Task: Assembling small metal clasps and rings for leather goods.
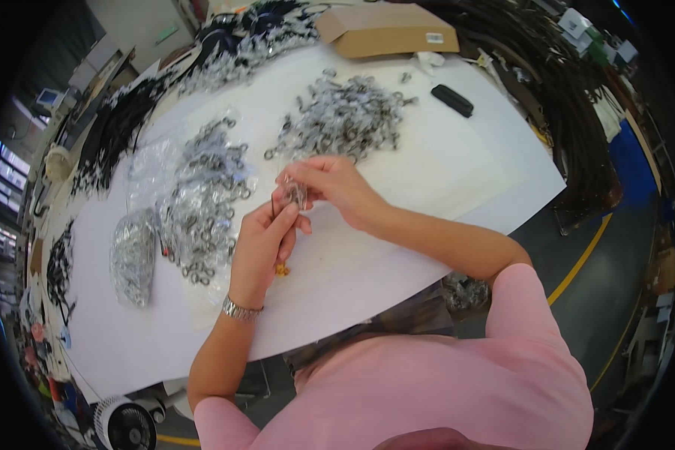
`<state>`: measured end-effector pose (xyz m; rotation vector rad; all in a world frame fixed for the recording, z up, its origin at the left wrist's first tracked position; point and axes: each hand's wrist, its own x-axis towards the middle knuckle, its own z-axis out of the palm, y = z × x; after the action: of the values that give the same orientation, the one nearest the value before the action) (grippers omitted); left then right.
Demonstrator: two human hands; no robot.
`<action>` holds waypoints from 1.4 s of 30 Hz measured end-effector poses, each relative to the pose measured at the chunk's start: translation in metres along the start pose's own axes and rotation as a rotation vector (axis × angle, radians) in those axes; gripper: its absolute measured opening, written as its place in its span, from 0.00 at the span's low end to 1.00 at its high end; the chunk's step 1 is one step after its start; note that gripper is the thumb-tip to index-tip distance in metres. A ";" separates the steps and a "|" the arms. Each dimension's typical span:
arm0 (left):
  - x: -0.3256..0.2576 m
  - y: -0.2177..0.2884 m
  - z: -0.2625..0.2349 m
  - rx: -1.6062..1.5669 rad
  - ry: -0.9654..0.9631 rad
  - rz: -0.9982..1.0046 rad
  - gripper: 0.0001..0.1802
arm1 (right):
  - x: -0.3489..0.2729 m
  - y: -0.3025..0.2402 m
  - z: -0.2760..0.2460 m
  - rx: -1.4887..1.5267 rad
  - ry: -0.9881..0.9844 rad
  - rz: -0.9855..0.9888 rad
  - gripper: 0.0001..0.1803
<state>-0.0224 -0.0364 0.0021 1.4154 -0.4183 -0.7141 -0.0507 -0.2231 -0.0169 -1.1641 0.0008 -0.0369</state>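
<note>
The pink short-sleeved garment (457,390) on the person's shoulders fills the lower edge, nearest the camera. Both forearms rise from it over the near edge of the white work table (427,172).

The left hand (266,244), with a silver metal wristband (241,310), is partly closed, its fingers curled up around the lower end of a small clear plastic packet holding a dark metal part (295,193). The right hand (334,184) pinches the packet's upper end from above and to the right. The packet sits between both hands, touching each, its long axis roughly upright in the view; neither hand is nearer.

A loose heap of bagged dark metal rings (345,120) lies just beyond the right hand. A second heap of the same parts (206,202) lies just left of the left hand, beside a filled clear bag (133,259). Bare tabletop right of the hands and toward the near edge leaves open room.
</note>
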 end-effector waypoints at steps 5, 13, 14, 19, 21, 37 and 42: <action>-0.005 -0.007 -0.003 -0.026 0.060 -0.018 0.11 | 0.003 0.016 0.004 -0.007 0.000 0.033 0.13; -0.002 0.001 0.003 -0.005 0.021 -0.012 0.11 | 0.000 0.008 -0.002 -0.130 -0.080 -0.030 0.13; 0.000 0.000 0.001 -0.006 0.026 -0.006 0.11 | 0.001 0.009 -0.001 -0.125 -0.057 -0.032 0.13; 0.001 -0.002 -0.005 -0.026 0.035 0.015 0.12 | 0.003 0.010 0.006 -0.098 -0.013 -0.022 0.12; 0.000 -0.002 -0.004 -0.016 0.023 0.009 0.12 | 0.003 0.011 0.006 -0.077 0.015 -0.022 0.12; 0.001 -0.003 -0.003 -0.039 0.024 0.030 0.11 | 0.003 0.009 -0.002 -0.005 0.028 0.073 0.14; -0.002 -0.001 -0.002 -0.044 0.060 0.058 0.11 | 0.003 0.009 -0.001 0.004 -0.051 0.060 0.13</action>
<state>-0.0224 -0.0338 0.0006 1.3747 -0.3931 -0.6281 -0.0472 -0.2209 -0.0259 -1.1606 -0.0095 0.0456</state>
